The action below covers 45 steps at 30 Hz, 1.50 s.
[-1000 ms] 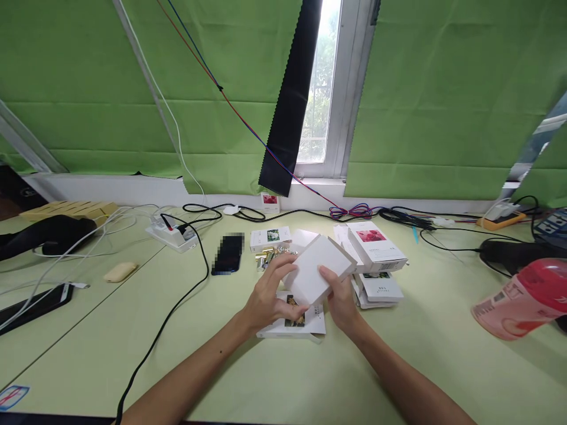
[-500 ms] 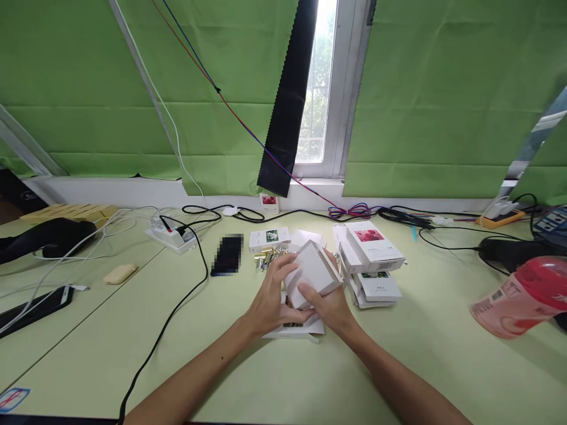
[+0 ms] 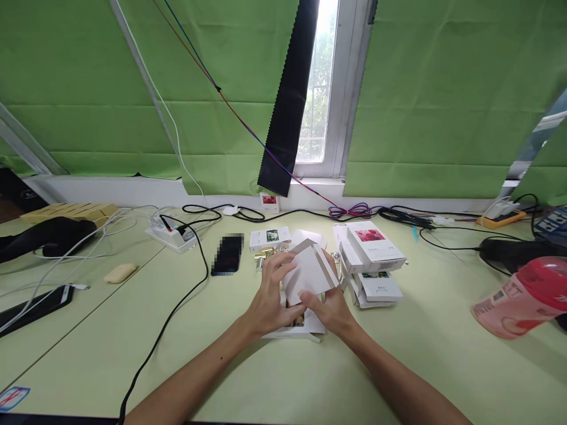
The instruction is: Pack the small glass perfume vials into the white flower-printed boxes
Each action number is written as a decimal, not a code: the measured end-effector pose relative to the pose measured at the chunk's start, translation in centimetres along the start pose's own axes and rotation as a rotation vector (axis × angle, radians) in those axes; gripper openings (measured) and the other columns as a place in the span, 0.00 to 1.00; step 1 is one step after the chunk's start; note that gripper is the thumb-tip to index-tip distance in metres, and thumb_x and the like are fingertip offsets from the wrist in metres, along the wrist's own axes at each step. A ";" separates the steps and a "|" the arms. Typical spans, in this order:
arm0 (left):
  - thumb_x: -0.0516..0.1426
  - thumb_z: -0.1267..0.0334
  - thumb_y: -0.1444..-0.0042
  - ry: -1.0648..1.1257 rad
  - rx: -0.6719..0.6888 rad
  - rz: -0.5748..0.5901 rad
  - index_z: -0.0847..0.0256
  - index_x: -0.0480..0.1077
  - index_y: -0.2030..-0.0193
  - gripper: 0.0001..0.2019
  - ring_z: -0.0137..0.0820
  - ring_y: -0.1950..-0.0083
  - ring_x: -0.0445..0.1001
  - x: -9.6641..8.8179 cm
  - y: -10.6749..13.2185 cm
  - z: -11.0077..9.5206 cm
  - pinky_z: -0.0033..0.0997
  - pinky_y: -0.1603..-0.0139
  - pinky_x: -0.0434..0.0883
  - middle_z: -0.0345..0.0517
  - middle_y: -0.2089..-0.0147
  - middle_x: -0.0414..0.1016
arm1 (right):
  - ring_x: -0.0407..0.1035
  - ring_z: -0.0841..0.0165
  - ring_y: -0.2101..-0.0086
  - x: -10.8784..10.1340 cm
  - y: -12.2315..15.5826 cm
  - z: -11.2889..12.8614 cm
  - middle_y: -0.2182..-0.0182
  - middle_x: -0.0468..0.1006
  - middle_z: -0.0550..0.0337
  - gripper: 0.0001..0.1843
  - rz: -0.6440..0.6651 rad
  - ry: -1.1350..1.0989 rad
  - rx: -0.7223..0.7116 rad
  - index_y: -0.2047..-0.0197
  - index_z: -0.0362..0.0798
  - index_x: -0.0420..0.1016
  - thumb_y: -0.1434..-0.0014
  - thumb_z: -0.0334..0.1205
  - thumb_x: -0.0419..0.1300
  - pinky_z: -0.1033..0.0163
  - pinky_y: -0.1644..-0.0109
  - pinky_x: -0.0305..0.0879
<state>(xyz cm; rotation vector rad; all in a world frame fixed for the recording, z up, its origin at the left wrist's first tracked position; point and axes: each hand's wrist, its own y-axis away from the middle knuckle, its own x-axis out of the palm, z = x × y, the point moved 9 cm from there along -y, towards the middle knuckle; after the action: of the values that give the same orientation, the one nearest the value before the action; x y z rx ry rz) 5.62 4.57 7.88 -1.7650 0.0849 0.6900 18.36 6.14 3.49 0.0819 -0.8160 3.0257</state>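
Note:
Both my hands hold a small white cardboard box (image 3: 308,273) above the table's middle. My left hand (image 3: 270,298) grips its left side, with the fingers curled over the top edge. My right hand (image 3: 330,307) pinches its lower right corner. The box is tilted, with its open brownish inside edges showing at top and right. Under my hands lies a flat white box with a printed picture (image 3: 297,327). Several small gold cylinders (image 3: 264,258) lie just behind my left hand.
A stack of white boxes with flower pictures (image 3: 374,260) stands right of my hands, another white box (image 3: 269,238) behind. A dark phone (image 3: 228,254), a power strip (image 3: 172,234), cables and a pink bottle (image 3: 518,298) lie around the green table (image 3: 283,378).
The box has been turned and lowered toward me; its flat white face gave way to its open edges. My right hand slid from the right side to the lower corner.

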 end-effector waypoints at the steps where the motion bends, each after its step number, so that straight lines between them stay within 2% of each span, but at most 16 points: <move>1: 0.67 0.67 0.50 0.005 -0.001 -0.003 0.53 0.52 0.33 0.41 0.50 0.37 0.66 0.0 0.0 0.0 0.61 0.41 0.69 0.60 0.39 0.64 | 0.72 0.56 0.47 -0.1 0.0 0.0 0.44 0.73 0.50 0.41 -0.005 -0.002 -0.003 0.32 0.52 0.59 0.45 0.51 0.69 0.51 0.42 0.71; 8: 0.67 0.70 0.51 0.046 0.001 0.002 0.56 0.53 0.33 0.41 0.50 0.36 0.65 0.0 0.0 0.1 0.62 0.40 0.69 0.61 0.39 0.64 | 0.71 0.56 0.46 -0.1 -0.1 -0.1 0.40 0.70 0.48 0.45 -0.012 -0.059 0.001 0.30 0.53 0.53 0.44 0.50 0.68 0.50 0.41 0.70; 15: 0.66 0.70 0.51 0.044 0.013 0.003 0.55 0.53 0.33 0.40 0.50 0.37 0.67 -0.1 0.1 -0.1 0.60 0.42 0.70 0.61 0.38 0.66 | 0.70 0.55 0.46 -0.4 0.1 0.0 0.42 0.72 0.50 0.44 -0.039 -0.055 -0.014 0.30 0.54 0.53 0.44 0.47 0.69 0.49 0.41 0.70; 23: 0.65 0.70 0.49 0.075 -0.008 0.037 0.56 0.53 0.33 0.39 0.50 0.35 0.66 0.2 0.2 0.0 0.61 0.39 0.68 0.63 0.36 0.65 | 0.70 0.54 0.45 -0.7 0.2 -0.1 0.41 0.71 0.50 0.41 -0.065 -0.024 -0.019 0.32 0.53 0.57 0.45 0.47 0.69 0.48 0.39 0.69; 29: 0.65 0.70 0.49 0.095 -0.016 0.063 0.56 0.53 0.32 0.39 0.50 0.34 0.66 0.4 0.3 0.0 0.61 0.39 0.69 0.63 0.35 0.65 | 0.68 0.55 0.43 -0.5 0.2 0.3 0.39 0.69 0.49 0.39 -0.059 0.001 -0.055 0.33 0.53 0.57 0.43 0.45 0.68 0.49 0.38 0.68; 45: 0.66 0.71 0.50 0.122 0.011 0.062 0.59 0.54 0.32 0.39 0.51 0.33 0.66 0.6 0.6 0.1 0.61 0.38 0.69 0.67 0.34 0.65 | 0.68 0.56 0.44 -0.4 0.1 0.9 0.41 0.69 0.50 0.37 -0.049 0.061 -0.115 0.34 0.54 0.57 0.43 0.45 0.67 0.49 0.41 0.71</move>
<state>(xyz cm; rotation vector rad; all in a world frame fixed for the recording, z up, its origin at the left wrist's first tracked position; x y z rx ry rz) 5.82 4.67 7.06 -1.7994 0.2267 0.6252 18.80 5.57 4.23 0.0079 -0.9655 2.9129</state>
